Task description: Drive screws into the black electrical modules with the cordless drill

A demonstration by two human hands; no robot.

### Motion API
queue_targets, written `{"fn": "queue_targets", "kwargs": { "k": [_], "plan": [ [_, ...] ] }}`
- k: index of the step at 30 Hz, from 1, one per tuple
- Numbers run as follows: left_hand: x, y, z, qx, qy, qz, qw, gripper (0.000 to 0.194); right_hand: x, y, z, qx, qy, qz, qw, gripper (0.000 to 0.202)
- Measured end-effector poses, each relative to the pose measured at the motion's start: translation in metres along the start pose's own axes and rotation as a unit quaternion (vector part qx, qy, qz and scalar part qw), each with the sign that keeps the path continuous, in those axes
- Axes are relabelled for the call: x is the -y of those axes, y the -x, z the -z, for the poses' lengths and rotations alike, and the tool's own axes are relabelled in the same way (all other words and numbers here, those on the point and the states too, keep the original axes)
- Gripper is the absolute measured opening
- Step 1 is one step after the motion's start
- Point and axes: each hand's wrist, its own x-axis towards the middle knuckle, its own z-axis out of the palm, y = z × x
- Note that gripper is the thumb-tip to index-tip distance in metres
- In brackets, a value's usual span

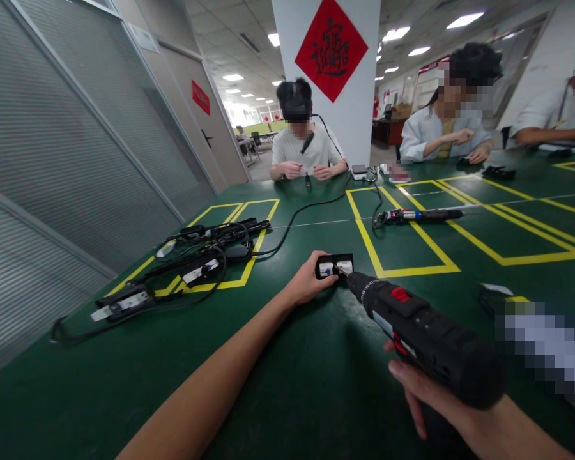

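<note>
My left hand point(311, 279) grips the left side of a small black box-shaped part point(347, 258) with white pieces inside, its thumb lying across the front edge. In my right hand point(424, 386) is a black cordless drill point(426, 329) with red switches, pointed forward and to the left. The drill's bit reaches the white piece on the right side of the black part; whether it sits in a screw is too small to tell. Much of my right hand's grip is hidden beneath the drill body.
Black devices with tangled cables point(206, 255) lie at left inside yellow tape. A cable point(306, 206) runs across the green table point(268, 383). A slim black tool point(421, 215) lies right of centre. Co-workers sit opposite point(306, 144) and at right point(445, 131). A blurred-out object point(551, 345) lies near right.
</note>
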Motion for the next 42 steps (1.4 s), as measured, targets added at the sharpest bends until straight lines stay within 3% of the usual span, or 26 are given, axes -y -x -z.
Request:
{"fn": "queue_targets", "kwargs": {
  "k": [11, 29, 42],
  "plan": [
    [0.003, 0.000, 0.000, 0.000, 0.006, -0.004, 1.000, 0.052, -0.004, -0.003, 0.000, -0.002, 0.022, 0.006, 1.000, 0.026],
    [0.001, 0.001, 0.001, -0.002, 0.006, 0.005, 1.000, 0.052, 0.021, 0.015, -0.002, -0.042, 0.014, -0.014, 0.999, 0.022],
    [0.000, 0.001, 0.001, 0.002, 0.003, 0.002, 1.000, 0.052, 0.007, 0.006, -0.001, -0.026, 0.029, -0.011, 0.999, 0.024]
  ]
}}
